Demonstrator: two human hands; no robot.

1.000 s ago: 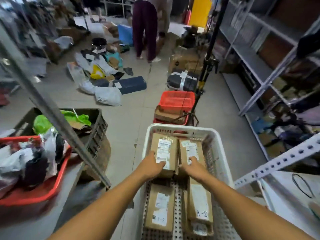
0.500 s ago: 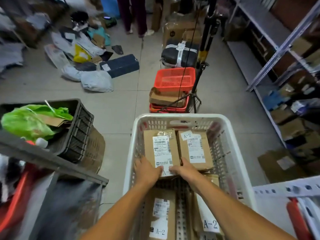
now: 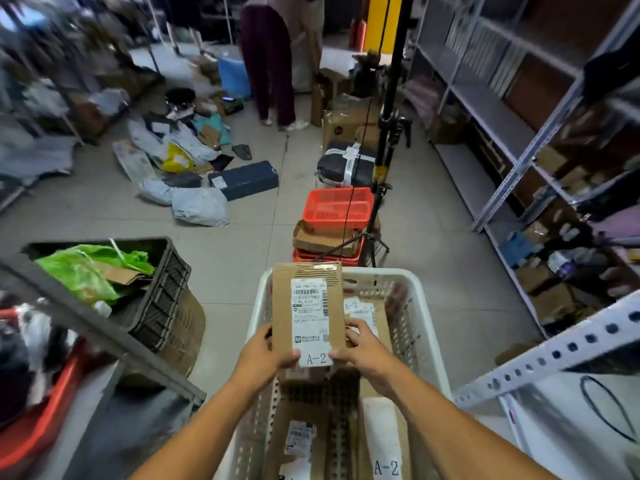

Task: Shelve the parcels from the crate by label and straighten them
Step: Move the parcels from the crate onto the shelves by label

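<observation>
A flat brown cardboard parcel [image 3: 306,306] with a white label marked A-2 is held up above the white plastic crate [image 3: 424,327]. My left hand [image 3: 261,355] grips its lower left edge and my right hand [image 3: 363,351] grips its lower right edge. Under it in the crate lie another parcel marked A-2 [image 3: 367,313] at the far end, a labelled parcel [image 3: 298,438] at the near left and a white-labelled A-2 parcel [image 3: 384,445] at the near right.
A grey metal shelf rack [image 3: 519,161] with boxes runs along the right. A black crate [image 3: 162,289] with green plastic and a red basket [image 3: 38,424] sit on the left. Ahead stand red baskets [image 3: 337,206], a tripod [image 3: 381,174], floor parcels and a person [image 3: 270,57].
Both hands have lifted the left far parcel out of the crate; it now stands raised with its A-2 label facing me. The view tilted down, then back up.
</observation>
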